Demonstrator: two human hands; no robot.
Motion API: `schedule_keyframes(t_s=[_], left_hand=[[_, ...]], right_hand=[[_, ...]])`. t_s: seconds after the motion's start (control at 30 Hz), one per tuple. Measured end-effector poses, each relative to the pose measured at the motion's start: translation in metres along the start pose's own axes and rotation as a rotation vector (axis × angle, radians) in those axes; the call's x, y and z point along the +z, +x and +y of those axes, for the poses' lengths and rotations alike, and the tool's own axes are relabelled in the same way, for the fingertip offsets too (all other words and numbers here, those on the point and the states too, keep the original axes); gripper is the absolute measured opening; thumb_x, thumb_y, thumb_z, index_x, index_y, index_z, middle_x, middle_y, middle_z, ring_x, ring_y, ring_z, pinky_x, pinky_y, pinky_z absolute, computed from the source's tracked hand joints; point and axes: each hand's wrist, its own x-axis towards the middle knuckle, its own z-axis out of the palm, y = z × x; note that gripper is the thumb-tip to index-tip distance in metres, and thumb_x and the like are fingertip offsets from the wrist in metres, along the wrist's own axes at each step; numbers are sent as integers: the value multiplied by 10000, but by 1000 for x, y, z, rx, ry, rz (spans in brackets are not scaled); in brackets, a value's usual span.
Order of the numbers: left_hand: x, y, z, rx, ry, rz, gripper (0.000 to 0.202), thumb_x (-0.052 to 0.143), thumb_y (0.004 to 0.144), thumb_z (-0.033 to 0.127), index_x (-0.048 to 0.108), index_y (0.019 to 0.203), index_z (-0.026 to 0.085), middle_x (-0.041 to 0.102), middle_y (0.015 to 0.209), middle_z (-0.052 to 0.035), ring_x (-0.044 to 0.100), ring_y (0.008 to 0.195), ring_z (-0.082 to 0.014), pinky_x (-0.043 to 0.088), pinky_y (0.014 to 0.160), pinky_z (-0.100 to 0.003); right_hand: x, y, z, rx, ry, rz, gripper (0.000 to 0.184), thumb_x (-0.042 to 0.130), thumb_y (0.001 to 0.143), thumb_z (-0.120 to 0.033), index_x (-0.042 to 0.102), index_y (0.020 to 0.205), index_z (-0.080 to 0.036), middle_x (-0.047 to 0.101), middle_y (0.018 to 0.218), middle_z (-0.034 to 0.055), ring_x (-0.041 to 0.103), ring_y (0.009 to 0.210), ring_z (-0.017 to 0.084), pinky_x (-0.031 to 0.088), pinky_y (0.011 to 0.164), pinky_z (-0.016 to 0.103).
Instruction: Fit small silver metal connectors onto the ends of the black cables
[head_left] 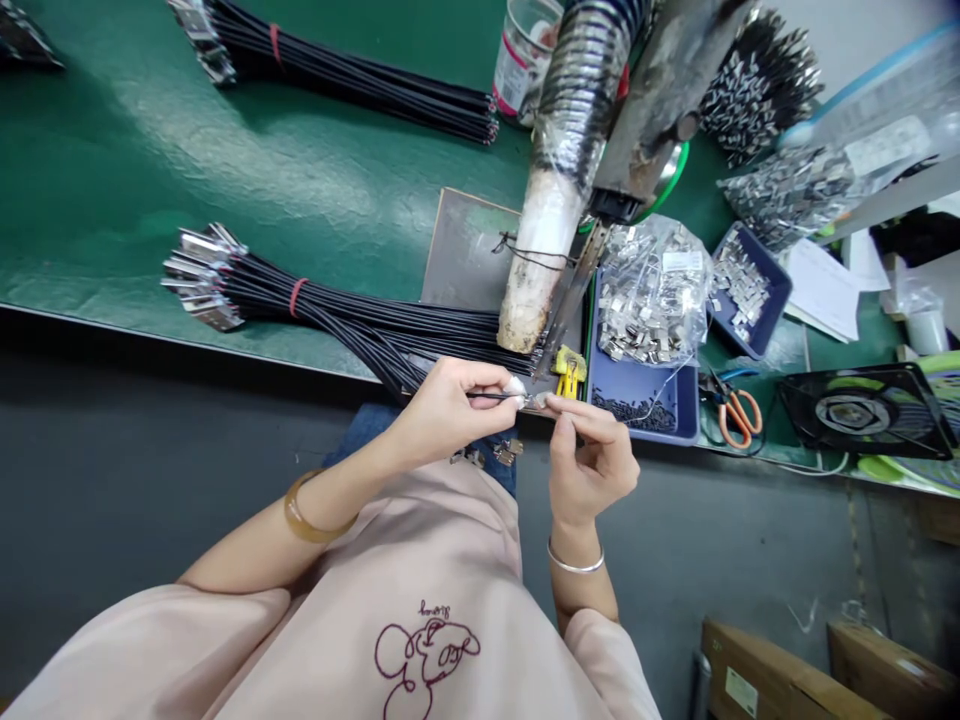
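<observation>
My left hand point(457, 405) pinches a black cable point(487, 396) close to its end; white wraps cover the fingertips. Facing it, my right hand point(596, 455) grips a small silvery metal connector point(540, 400) between thumb and fingers, where it meets the cable end. Fine detail of that joint is too small to make out. Behind my left hand lies a bundle of black cables point(360, 312), tied with a red band, with metal connectors at its left end. Several metal connector pieces point(508, 452) rest on my lap below the hands.
A taped ribbed hose point(541, 230) and a worn metal arm point(652, 100) hang just beyond my hands. To the right are a blue tray point(686, 400) of small parts, orange-handled pliers point(739, 415) and a black fan point(866, 410). Another cable bundle point(360, 75) lies farther back.
</observation>
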Motion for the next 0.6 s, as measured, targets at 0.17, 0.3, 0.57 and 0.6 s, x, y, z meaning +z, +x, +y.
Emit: schedule_keyframes(t_s=[0.17,0.3,0.57,0.6], left_hand=[[4,0,1,-13,-61,26,74,599,718,117,662,681,107,547,657,12,443,584,-58,398,528,-145],[4,-1,2,-12,-60,31,71,593,723,116,645,675,115,532,648,22,423,578,-50,385,514,-126],[2,-1,-1,13,-67,20,98,606,750,152,691,723,112,604,685,-11,491,612,-79,424,562,-166],[3,-1,-1,14,-55,27,110,603,763,164,692,722,112,601,678,-12,482,604,-81,413,554,-172]], right_hand=[[1,4,-2,55,-38,-14,107,672,872,-141,618,886,-233,768,970,35,763,905,198,649,803,394],[0,4,-4,-18,-56,-32,136,677,859,-120,627,900,-240,772,1002,33,758,922,194,640,819,386],[0,3,-1,-10,-91,-58,109,648,881,-140,611,910,-238,766,1010,41,758,931,198,651,800,389],[0,3,-1,-26,-107,-57,115,647,880,-136,610,912,-240,765,1015,42,758,932,197,651,803,388]])
